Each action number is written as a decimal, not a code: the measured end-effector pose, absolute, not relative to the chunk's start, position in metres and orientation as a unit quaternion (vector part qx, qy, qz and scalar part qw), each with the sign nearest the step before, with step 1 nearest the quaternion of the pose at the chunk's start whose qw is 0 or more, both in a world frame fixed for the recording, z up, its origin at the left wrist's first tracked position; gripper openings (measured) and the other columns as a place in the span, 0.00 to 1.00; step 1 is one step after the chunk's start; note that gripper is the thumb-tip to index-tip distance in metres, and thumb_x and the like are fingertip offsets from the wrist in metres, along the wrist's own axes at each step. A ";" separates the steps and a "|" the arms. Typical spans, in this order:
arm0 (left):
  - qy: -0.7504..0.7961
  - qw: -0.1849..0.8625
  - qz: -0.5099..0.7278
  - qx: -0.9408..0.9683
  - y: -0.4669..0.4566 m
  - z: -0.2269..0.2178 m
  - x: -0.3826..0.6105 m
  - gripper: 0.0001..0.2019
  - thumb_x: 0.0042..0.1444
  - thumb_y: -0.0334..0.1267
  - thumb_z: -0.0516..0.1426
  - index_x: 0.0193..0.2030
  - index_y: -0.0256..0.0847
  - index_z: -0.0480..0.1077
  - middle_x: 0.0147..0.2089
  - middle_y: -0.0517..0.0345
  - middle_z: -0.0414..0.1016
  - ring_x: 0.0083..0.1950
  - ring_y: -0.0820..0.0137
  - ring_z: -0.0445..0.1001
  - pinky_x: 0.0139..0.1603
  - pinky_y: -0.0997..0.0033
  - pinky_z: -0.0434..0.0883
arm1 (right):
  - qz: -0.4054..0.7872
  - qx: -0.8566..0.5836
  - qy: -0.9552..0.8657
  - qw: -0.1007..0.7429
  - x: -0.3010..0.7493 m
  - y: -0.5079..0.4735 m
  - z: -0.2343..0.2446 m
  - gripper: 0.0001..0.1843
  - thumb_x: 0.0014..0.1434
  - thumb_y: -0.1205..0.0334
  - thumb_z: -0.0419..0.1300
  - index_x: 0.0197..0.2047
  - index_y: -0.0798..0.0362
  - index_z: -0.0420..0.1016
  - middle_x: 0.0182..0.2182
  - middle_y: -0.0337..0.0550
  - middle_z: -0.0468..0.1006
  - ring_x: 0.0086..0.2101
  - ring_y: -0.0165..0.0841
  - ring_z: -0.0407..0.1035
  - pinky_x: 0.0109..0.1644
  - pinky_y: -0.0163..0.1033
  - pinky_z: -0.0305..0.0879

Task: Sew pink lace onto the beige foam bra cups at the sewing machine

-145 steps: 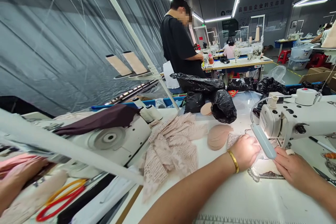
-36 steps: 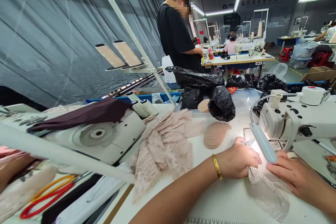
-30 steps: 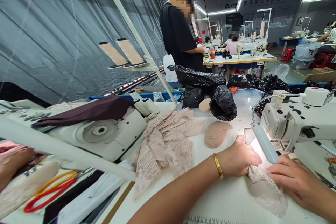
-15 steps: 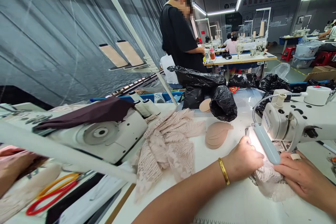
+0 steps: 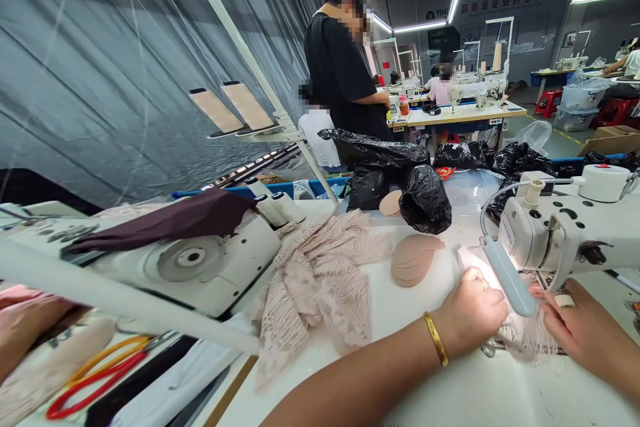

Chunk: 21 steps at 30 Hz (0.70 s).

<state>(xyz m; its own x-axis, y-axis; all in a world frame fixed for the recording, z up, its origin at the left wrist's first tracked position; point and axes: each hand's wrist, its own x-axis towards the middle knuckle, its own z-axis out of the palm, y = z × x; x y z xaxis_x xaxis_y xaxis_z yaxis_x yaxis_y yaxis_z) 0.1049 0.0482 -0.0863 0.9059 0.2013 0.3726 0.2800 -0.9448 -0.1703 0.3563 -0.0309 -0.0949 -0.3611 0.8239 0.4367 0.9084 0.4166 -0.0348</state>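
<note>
Pale pink lace fabric (image 5: 530, 333) lies under the head of the white sewing machine (image 5: 555, 227) at the right. My left hand (image 5: 475, 310), with a gold bangle on its wrist, is closed in a fist on the lace's left side. On the other side, my right hand (image 5: 583, 323) pinches the lace close to the needle area, a light band around one finger. The grey lamp bar (image 5: 510, 280) hangs between my hands and lights the cloth. It hides part of the lace and the needle.
Left of my hands lie a stack of beige cup pads (image 5: 415, 260) and a heap of lace (image 5: 320, 280). Black plastic bags (image 5: 425, 197) stand behind. A second machine (image 5: 200, 260), a slanting white pole (image 5: 125, 300) and scissors (image 5: 95, 377) are left. A person (image 5: 345, 67) stands beyond.
My left hand has moved slightly down and closer to the lamp bar. The lace has shifted, with more showing behind the hand. My right fingers have moved up toward the needle area.
</note>
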 end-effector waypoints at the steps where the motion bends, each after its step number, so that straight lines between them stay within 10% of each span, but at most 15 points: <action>1: -0.125 0.095 -0.161 -0.975 0.047 -0.081 0.102 0.06 0.64 0.28 0.58 0.35 0.39 0.73 0.43 0.50 0.77 0.50 0.62 0.74 0.60 0.54 0.67 | -0.109 -0.526 -0.819 0.200 0.357 -0.031 -0.095 0.19 0.70 0.65 0.48 0.53 0.51 0.78 0.46 0.51 0.83 0.46 0.45 0.77 0.48 0.49 0.77; 8: -0.174 0.009 -0.066 -0.983 0.044 -0.044 0.086 0.10 0.59 0.40 0.61 0.46 0.44 0.76 0.47 0.51 0.77 0.48 0.59 0.73 0.56 0.54 0.69 | -0.122 -0.479 -0.835 0.243 0.356 -0.040 -0.099 0.20 0.71 0.68 0.48 0.60 0.51 0.72 0.44 0.49 0.84 0.44 0.44 0.77 0.50 0.50 0.74; 14: -0.159 -0.055 -0.051 -0.984 0.036 -0.029 0.089 0.14 0.57 0.42 0.62 0.49 0.40 0.74 0.47 0.50 0.77 0.47 0.60 0.73 0.47 0.63 0.71 | -0.101 -0.411 -0.879 0.218 0.331 -0.049 -0.087 0.26 0.71 0.63 0.55 0.70 0.47 0.63 0.63 0.49 0.76 0.57 0.43 0.73 0.62 0.50 0.63; 21: -0.218 -0.027 0.015 -0.975 0.024 -0.021 0.084 0.12 0.55 0.39 0.59 0.46 0.40 0.71 0.46 0.51 0.75 0.44 0.57 0.73 0.43 0.57 0.66 | -0.116 -0.470 -0.851 0.204 0.340 -0.037 -0.096 0.18 0.68 0.70 0.49 0.51 0.45 0.77 0.40 0.42 0.83 0.38 0.39 0.76 0.53 0.49 0.64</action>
<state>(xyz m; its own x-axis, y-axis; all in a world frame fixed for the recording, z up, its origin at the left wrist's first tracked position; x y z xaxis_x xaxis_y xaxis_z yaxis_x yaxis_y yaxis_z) 0.0840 0.0241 -0.0207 0.9042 0.4251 -0.0415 0.4268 -0.9032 0.0454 0.3403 -0.0367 -0.0959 -0.4746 0.7527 0.4563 0.8473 0.5310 0.0054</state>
